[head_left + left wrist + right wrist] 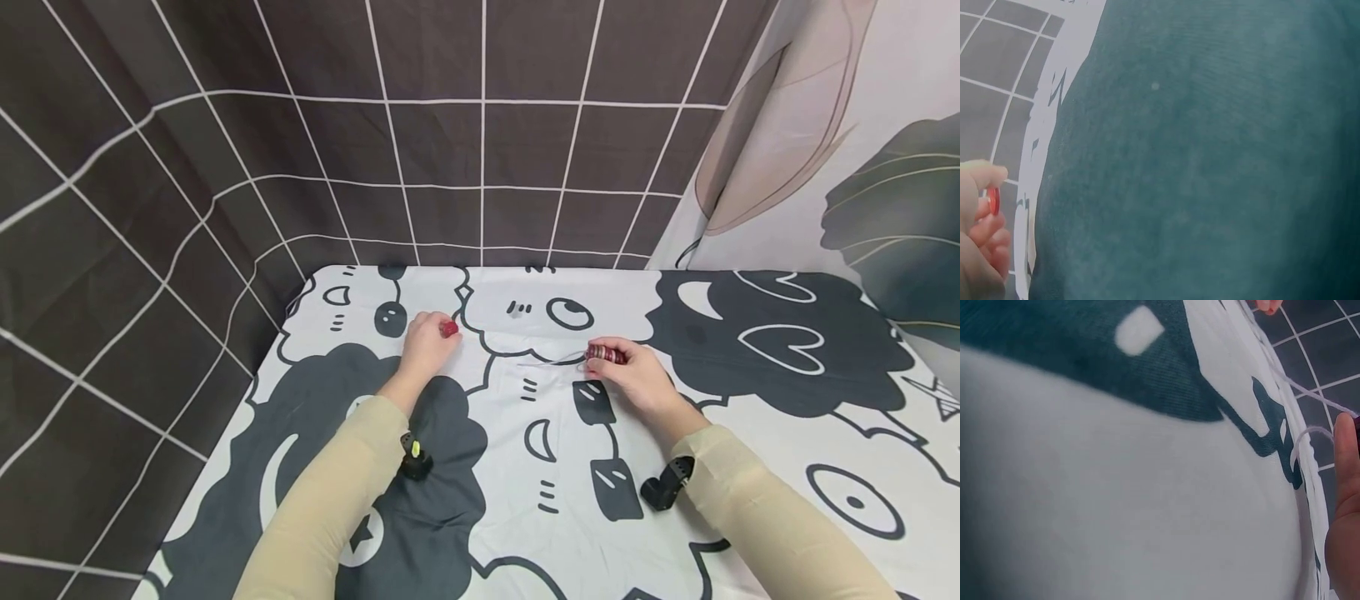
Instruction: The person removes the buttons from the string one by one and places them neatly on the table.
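Note:
My left hand (427,346) pinches a small red disc-like piece (448,328) between thumb and finger. In the left wrist view the same red piece (994,200) appears thin and edge-on, near the frame's left edge. Farther right, my right hand (637,375) holds a short dark red cylinder (604,354) with pale bands, fingers and thumb about its two sides. A thin pale string (551,362) trails leftward from it over the cloth. Two strands of this string (1317,396) show in the right wrist view, where the cylinder is mostly cut off at the edge.
A white cloth (517,517) with dark grey cartoon shapes covers the surface under both hands. Dark curtains (435,142) with a white grid hang behind and to the left. A pale leaf-patterned curtain (795,225) hangs at the right, with a thin black cord (687,252) by its foot.

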Motion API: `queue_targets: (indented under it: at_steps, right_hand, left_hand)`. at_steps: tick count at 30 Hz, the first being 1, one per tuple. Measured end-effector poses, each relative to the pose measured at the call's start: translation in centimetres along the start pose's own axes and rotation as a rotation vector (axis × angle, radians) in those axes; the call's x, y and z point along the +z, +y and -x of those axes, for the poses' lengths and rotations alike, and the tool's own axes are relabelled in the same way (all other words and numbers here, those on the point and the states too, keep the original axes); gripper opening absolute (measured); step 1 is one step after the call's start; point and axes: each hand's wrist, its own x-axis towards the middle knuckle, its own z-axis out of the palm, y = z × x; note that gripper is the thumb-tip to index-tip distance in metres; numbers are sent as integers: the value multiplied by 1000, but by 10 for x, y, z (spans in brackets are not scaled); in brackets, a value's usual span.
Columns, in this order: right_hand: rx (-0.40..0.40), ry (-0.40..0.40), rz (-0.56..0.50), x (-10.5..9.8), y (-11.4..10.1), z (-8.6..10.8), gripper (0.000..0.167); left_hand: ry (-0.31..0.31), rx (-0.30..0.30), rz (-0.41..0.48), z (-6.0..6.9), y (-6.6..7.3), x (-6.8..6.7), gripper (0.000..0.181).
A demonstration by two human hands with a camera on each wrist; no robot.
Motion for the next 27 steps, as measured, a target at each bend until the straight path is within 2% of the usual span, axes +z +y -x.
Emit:
queue_targets:
  at_steps: [3,8,21,27]
  right_hand:
    - [4,14,35,-1,0,-1,45]
    - [4,20,37,-1,0,-1,44]
    - [-4,29,8,0,3,-1,43]
    - [-2,16,-53,0,6,-2,44]
  left_hand:
    - [36,-9,-32,0,-2,-2,30]
    - [54,-54,-56,2,-4,-5,30]
    - [23,-133,-76,4,-7,-9,35]
    - [9,-152,-97,4,-11,-10,37]
